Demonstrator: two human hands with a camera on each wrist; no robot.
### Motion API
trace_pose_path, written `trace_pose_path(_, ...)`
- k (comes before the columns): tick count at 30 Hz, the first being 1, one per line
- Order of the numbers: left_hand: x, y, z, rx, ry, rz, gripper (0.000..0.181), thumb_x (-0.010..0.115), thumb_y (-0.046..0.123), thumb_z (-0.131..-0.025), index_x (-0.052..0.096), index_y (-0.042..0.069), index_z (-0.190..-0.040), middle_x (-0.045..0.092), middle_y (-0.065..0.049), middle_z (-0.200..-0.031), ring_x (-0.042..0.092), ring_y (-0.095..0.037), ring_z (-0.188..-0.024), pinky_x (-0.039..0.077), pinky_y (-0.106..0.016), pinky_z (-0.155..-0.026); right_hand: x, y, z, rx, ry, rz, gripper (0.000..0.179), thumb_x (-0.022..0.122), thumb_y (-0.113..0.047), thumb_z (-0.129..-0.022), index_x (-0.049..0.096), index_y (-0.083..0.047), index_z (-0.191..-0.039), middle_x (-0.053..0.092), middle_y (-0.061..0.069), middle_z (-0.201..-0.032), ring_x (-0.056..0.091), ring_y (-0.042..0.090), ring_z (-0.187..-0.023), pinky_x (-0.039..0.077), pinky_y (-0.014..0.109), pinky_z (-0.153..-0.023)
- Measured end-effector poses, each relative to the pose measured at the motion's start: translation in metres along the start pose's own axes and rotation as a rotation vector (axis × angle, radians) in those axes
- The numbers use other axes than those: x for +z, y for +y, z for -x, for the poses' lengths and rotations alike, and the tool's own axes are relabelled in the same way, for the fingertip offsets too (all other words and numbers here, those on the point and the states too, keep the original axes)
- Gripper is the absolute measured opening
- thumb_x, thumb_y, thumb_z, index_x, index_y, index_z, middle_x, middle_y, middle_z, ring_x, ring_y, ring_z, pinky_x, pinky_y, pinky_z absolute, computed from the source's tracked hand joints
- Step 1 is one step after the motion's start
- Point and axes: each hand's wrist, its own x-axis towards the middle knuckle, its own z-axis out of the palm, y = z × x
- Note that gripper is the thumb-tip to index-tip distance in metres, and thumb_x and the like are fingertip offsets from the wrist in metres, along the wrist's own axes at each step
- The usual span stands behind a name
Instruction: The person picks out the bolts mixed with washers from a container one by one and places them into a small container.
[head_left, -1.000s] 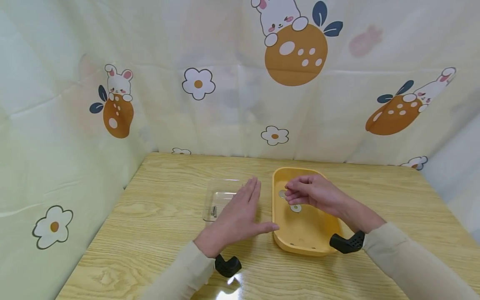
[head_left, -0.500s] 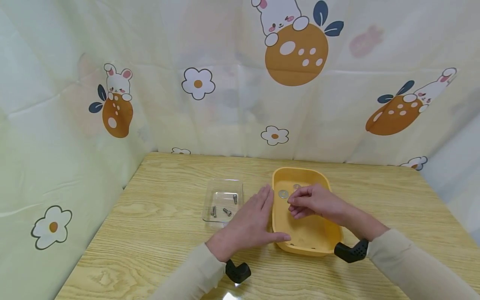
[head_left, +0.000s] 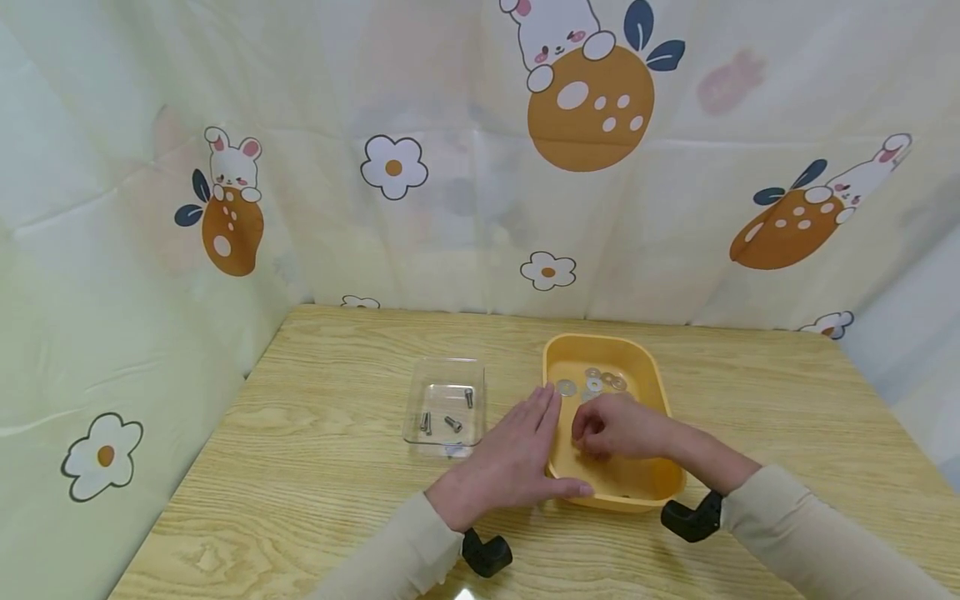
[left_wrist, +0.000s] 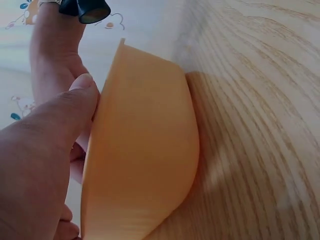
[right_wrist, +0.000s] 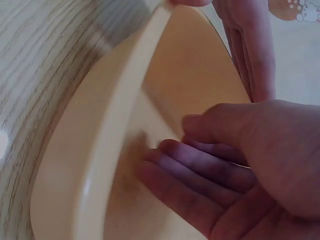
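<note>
My left hand (head_left: 517,450) lies with straight fingers along the left side of the yellow plastic tray (head_left: 660,392), its thumb at the near rim. Inside that tray is my right hand (head_left: 618,427), fingers curled and low over the floor. In the right wrist view, the right hand's bent fingers (right_wrist: 190,175) face the thumb; whether anything sits between the tips is hidden. Several flat metal washers (head_left: 594,384) lie towards the tray's far end. A small dark piece (head_left: 626,497) shows near the front wall, too small to identify.
Left of the yellow tray stands a shallow clear box (head_left: 444,364) with several metal bolts (head_left: 453,423) lying loose in it. Both containers stand on a wood-grain tabletop (head_left: 322,400). A patterned curtain (head_left: 465,208) rises behind and beside the table.
My left hand has shifted right, onto the yellow tray's edge, uncovering the bolts. My right hand has moved nearer the tray's front and lower, leaving more washers visible.
</note>
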Motion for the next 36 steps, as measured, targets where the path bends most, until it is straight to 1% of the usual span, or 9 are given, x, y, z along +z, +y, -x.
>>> trace_pose_path(2, 0.0006, 0.0002, 0.0003, -0.002, 0.001, -0.005, 0.118, 0.042, 0.084, -0.082, 0.007, 0.001, -0.159, 0.007, -0.015, -0.167, 0.011, -0.025, -0.155, 0.021, -0.037, -0.125, 0.0006, -0.0016, 0.0002, 0.007, -0.045, 0.019, 0.003, 0.068, -0.006, -0.088, 0.068, -0.005, -0.086, 0.065, -0.002, -0.071, 0.058, 0.007, -0.061, 0.052, 0.02, -0.058)
trace_pose_path(5, 0.0011, 0.0007, 0.0004, -0.006, -0.002, -0.012, 0.117, 0.042, 0.083, -0.083, 0.008, 0.001, -0.158, 0.008, -0.016, -0.167, 0.011, -0.025, -0.155, 0.022, -0.037, -0.124, 0.0013, -0.0043, 0.0009, 0.004, -0.123, 0.019, 0.002, 0.068, -0.006, -0.088, 0.069, -0.005, -0.088, 0.066, -0.001, -0.072, 0.058, 0.007, -0.062, 0.052, 0.02, -0.059)
trace_pose_path(8, 0.0015, 0.0011, 0.0003, -0.011, -0.008, -0.021, 0.117, 0.042, 0.083, -0.083, 0.008, 0.001, -0.159, 0.008, -0.015, -0.167, 0.011, -0.025, -0.155, 0.022, -0.036, -0.125, 0.0027, -0.0053, 0.0016, -0.004, -0.181, 0.011, 0.003, 0.069, -0.005, -0.086, 0.07, -0.005, -0.088, 0.067, -0.001, -0.073, 0.058, 0.006, -0.062, 0.051, 0.019, -0.06)
trace_pose_path(11, 0.0019, 0.0006, 0.0004, -0.012, -0.003, -0.033, 0.117, 0.041, 0.084, -0.083, 0.009, 0.001, -0.159, 0.008, -0.015, -0.167, 0.011, -0.024, -0.155, 0.022, -0.036, -0.125, 0.0044, -0.0065, 0.0021, 0.009, -0.233, -0.019, 0.003, 0.07, -0.005, -0.084, 0.071, -0.006, -0.087, 0.067, 0.0, -0.071, 0.057, 0.007, -0.061, 0.05, 0.019, -0.059)
trace_pose_path(15, 0.0023, -0.0004, 0.0007, -0.009, 0.009, -0.032, 0.117, 0.041, 0.084, -0.082, 0.01, 0.001, -0.158, 0.009, -0.015, -0.167, 0.011, -0.024, -0.155, 0.022, -0.036, -0.125, 0.0061, -0.0079, 0.0026, 0.025, -0.326, -0.075, 0.009, 0.066, -0.001, -0.085, 0.072, -0.008, -0.084, 0.067, 0.004, -0.068, 0.057, 0.01, -0.057, 0.05, 0.02, -0.055)
trace_pose_path(18, 0.0031, -0.0007, 0.0008, -0.009, 0.012, -0.029, 0.117, 0.041, 0.084, -0.082, 0.01, 0.001, -0.158, 0.009, -0.015, -0.167, 0.011, -0.024, -0.155, 0.021, -0.036, -0.125, 0.007, -0.0078, 0.0024, 0.009, -0.378, -0.091, 0.015, 0.062, 0.002, -0.085, 0.073, -0.008, -0.082, 0.065, 0.004, -0.065, 0.054, 0.009, -0.054, 0.049, 0.019, -0.053)
trace_pose_path(23, 0.0043, -0.0008, 0.0002, -0.016, 0.007, -0.028, 0.117, 0.041, 0.084, -0.082, 0.009, 0.002, -0.159, 0.009, -0.014, -0.167, 0.01, -0.023, -0.155, 0.021, -0.035, -0.125, 0.008, -0.0073, 0.0017, 0.019, -0.409, -0.075, 0.016, 0.062, 0.0, -0.086, 0.075, -0.01, -0.084, 0.06, -0.004, -0.064, 0.051, 0.007, -0.054, 0.044, 0.015, -0.052)
trace_pose_path(28, 0.005, -0.0004, -0.0005, -0.022, 0.003, -0.038, 0.117, 0.041, 0.084, -0.082, 0.009, 0.002, -0.159, 0.008, -0.014, -0.168, 0.011, -0.022, -0.155, 0.021, -0.035, -0.125, 0.008, -0.0062, 0.0006, 0.016, -0.422, -0.065, 0.017, 0.063, 0.0, -0.086, 0.075, -0.011, -0.085, 0.057, -0.007, -0.062, 0.049, 0.005, -0.053, 0.04, 0.014, -0.051)
trace_pose_path(36, 0.0051, -0.0002, -0.001, -0.021, 0.01, -0.056, 0.116, 0.04, 0.084, -0.082, 0.01, 0.002, -0.159, 0.009, -0.014, -0.167, 0.012, -0.023, -0.155, 0.022, -0.035, -0.124, 0.0079, -0.005, -0.0006, -0.015, -0.447, -0.122, 0.013, 0.063, 0.002, -0.084, 0.074, -0.003, -0.087, 0.055, -0.008, -0.063, 0.046, 0.003, -0.053, 0.037, 0.014, -0.05)
